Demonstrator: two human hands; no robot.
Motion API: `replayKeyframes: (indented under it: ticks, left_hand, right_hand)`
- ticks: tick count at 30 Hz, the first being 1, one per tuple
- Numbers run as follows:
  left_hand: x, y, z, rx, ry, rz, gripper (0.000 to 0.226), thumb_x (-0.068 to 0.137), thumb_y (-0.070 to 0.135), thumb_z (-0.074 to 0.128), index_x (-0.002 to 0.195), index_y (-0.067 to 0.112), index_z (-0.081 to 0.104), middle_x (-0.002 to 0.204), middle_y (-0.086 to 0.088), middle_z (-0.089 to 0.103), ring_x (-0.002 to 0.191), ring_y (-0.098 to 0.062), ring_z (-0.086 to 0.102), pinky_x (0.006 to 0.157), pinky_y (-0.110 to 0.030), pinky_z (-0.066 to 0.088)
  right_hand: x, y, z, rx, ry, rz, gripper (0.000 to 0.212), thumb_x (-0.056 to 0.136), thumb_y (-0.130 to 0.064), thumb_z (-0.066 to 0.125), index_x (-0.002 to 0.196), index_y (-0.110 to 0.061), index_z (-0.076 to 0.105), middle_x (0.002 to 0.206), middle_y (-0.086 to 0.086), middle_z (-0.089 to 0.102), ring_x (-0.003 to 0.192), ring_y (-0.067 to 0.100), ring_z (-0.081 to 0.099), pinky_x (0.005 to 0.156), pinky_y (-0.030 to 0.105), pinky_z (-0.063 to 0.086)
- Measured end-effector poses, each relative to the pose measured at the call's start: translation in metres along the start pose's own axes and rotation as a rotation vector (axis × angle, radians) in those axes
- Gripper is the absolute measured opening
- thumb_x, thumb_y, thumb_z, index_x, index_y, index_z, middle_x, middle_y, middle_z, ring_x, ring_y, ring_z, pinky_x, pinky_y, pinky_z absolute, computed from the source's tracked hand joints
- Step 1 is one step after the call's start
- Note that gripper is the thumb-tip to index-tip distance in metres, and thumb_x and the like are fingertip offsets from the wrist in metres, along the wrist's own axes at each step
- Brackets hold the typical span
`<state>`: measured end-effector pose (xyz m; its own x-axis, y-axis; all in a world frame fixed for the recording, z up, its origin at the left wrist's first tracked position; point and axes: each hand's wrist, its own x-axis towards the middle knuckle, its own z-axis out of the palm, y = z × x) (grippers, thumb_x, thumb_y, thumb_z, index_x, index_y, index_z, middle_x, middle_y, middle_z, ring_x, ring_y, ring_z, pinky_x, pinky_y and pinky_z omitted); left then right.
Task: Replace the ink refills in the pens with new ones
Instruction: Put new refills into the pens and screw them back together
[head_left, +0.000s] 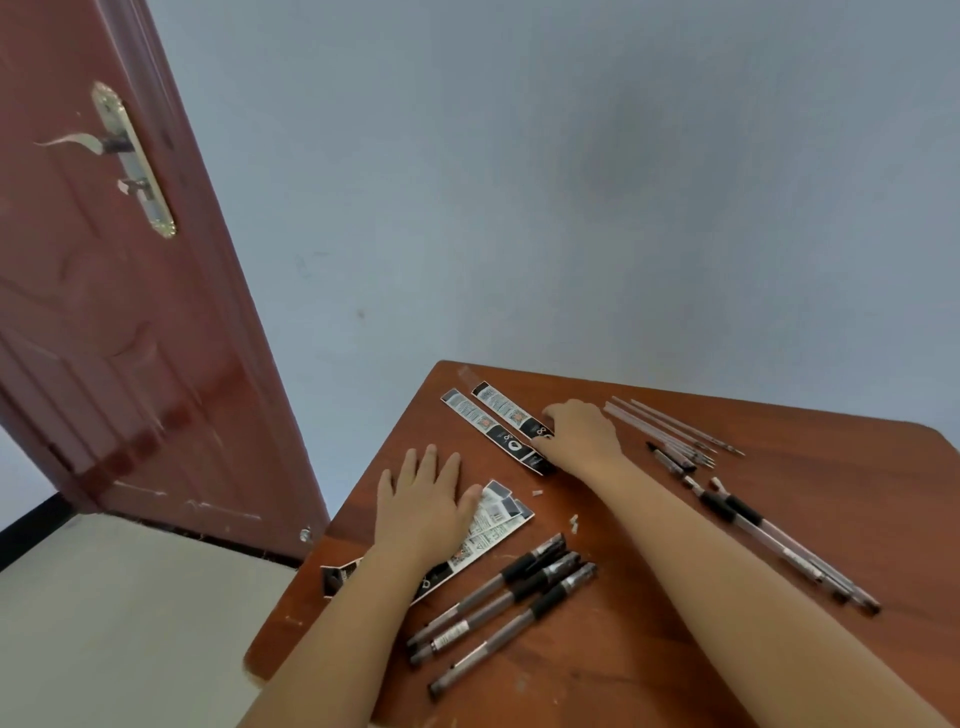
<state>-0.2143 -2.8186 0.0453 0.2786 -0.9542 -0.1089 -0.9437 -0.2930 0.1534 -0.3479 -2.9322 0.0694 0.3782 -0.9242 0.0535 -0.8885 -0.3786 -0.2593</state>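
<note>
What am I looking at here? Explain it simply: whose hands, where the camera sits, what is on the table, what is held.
There is one picture, from a camera worn on a person's head, looking down at their own bare hands. The left hand lies flat on some printed packets. The right hand curls on the end of two more packets. On the brown table lie three pens nearest the camera, more pens on the right, and thin refills farther back. A red door stands left.

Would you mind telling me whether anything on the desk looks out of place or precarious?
Yes: one refill packet pokes past the desk's left edge, beside the left hand's forearm, so it may slip off. Two small white bits lie loose between the arms.
</note>
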Motion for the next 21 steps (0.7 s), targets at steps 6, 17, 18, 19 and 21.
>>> replayKeyframes:
  ticks: [6, 17, 18, 19, 21]
  left_hand:
    - [0.002, -0.004, 0.004, -0.021, 0.040, 0.008, 0.054, 0.095, 0.048, 0.014, 0.144, 0.026, 0.006, 0.154, -0.003, -0.001, 0.141, -0.021, -0.007, 0.113, -0.043, -0.002]
    - [-0.008, 0.003, -0.007, -0.153, 0.403, 0.045, 0.042, 0.096, 0.035, 0.027, 0.135, 0.021, 0.035, 0.127, 0.005, 0.053, 0.114, -0.011, 0.049, 0.100, -0.028, 0.030]
    - [-0.008, 0.004, -0.011, -0.198, 0.411, 0.052, 0.041, 0.096, 0.032, 0.031, 0.135, 0.021, 0.036, 0.125, 0.005, 0.055, 0.111, -0.010, 0.051, 0.100, -0.027, 0.032]
    - [-0.009, 0.005, -0.015, -0.239, 0.424, 0.053, 0.041, 0.094, 0.029, 0.034, 0.134, 0.020, 0.037, 0.123, 0.005, 0.056, 0.109, -0.010, 0.052, 0.100, -0.027, 0.034]
    - [-0.011, 0.009, -0.024, -0.268, 0.452, 0.056, 0.040, 0.093, 0.027, 0.037, 0.132, 0.020, 0.040, 0.121, 0.004, 0.058, 0.108, -0.011, 0.053, 0.100, -0.028, 0.034]
  right_hand:
    - [0.008, -0.007, 0.002, 0.115, -0.013, 0.067, 0.040, 0.085, -0.017, 0.055, 0.123, -0.010, 0.049, 0.127, 0.009, 0.054, 0.117, 0.026, 0.048, 0.093, 0.035, 0.041]
    - [-0.052, 0.024, -0.040, 0.517, 0.114, -0.008, 0.024, 0.082, -0.015, 0.060, 0.105, -0.009, 0.063, 0.097, -0.003, 0.060, 0.082, 0.005, 0.048, 0.057, 0.014, 0.031]
    - [-0.060, 0.028, -0.044, 0.535, 0.114, -0.014, 0.023, 0.082, -0.015, 0.060, 0.104, -0.010, 0.064, 0.093, -0.006, 0.059, 0.076, 0.002, 0.048, 0.056, 0.010, 0.030]
    - [-0.067, 0.031, -0.048, 0.552, 0.115, -0.019, 0.022, 0.083, -0.015, 0.060, 0.104, -0.011, 0.064, 0.088, -0.007, 0.057, 0.071, -0.001, 0.048, 0.057, 0.008, 0.030]
    - [-0.080, 0.037, -0.056, 0.586, 0.123, -0.030, 0.020, 0.083, -0.014, 0.059, 0.102, -0.012, 0.065, 0.083, -0.008, 0.057, 0.071, -0.001, 0.049, 0.061, 0.011, 0.034]
